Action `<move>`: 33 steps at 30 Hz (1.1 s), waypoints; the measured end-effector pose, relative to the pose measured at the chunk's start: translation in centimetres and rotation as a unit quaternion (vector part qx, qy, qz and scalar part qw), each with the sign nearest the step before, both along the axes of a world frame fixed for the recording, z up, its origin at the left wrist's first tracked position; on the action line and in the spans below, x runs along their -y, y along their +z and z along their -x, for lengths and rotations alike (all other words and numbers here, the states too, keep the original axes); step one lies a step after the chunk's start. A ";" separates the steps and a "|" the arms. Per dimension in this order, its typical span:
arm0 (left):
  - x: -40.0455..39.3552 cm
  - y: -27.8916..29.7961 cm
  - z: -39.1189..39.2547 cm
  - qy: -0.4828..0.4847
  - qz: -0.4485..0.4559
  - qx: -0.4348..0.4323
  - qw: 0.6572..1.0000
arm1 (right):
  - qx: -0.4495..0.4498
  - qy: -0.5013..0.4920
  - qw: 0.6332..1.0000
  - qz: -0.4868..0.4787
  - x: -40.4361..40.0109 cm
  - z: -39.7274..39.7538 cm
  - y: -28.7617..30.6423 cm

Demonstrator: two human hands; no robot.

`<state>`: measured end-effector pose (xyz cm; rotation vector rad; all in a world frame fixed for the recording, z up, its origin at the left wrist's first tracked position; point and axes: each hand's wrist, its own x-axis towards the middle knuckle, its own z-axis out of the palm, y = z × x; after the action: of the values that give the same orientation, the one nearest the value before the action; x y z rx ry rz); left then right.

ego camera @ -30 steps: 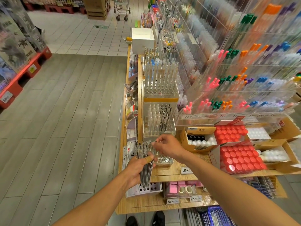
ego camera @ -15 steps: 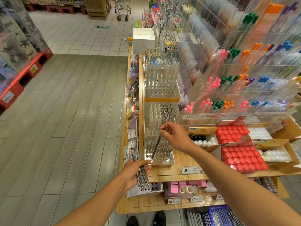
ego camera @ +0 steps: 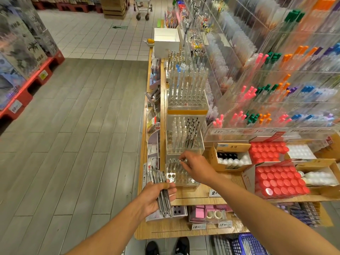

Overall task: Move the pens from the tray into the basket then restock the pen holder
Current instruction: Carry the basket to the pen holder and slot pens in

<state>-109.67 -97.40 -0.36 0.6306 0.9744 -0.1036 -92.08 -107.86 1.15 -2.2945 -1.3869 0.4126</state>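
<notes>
My left hand (ego camera: pixel 156 196) is wrapped round a bundle of clear pens (ego camera: pixel 161 192), their tips pointing toward five o'clock. At two o'clock from it, my right hand (ego camera: pixel 197 169) pinches the top of one pen (ego camera: pixel 182 160) over the clear pen holder (ego camera: pixel 181 174), fingers curled close. The blue basket (ego camera: pixel 248 244) sits by my feet at five o'clock. The holes are small and packed tight; if I lower the pen at an angle it may miss and skid off. My left grip looks loose at the bottom, so a pen could slide out onto the wooden shelf (ego camera: pixel 198 195).
</notes>
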 end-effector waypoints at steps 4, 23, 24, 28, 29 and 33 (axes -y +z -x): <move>-0.1 0.0 -0.2 0.006 0.000 -0.008 1.000 | 0.020 0.021 0.999 0.030 -0.3 0.1 -0.8; 0.1 1.2 0.0 0.009 0.008 0.064 0.998 | -0.316 -0.022 0.946 0.069 -1.3 1.0 1.6; 0.1 1.2 0.0 0.010 0.015 0.070 0.997 | -0.370 -0.026 0.925 0.079 -1.1 1.0 1.8; 0.0 1.3 -0.1 0.014 0.031 0.088 0.996 | -0.543 -0.067 0.837 0.019 -0.3 1.1 1.9; -0.1 1.4 -0.1 0.014 0.035 0.092 0.995 | -0.554 -0.069 0.830 0.011 -0.2 1.2 2.0; -0.2 1.6 -0.2 0.008 0.038 0.089 0.995 | -0.562 -0.058 0.825 0.005 -0.3 1.3 2.1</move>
<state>-109.44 -97.25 1.21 0.5516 0.7995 -0.0679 -93.39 -107.59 3.30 -1.5449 -0.5996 1.4206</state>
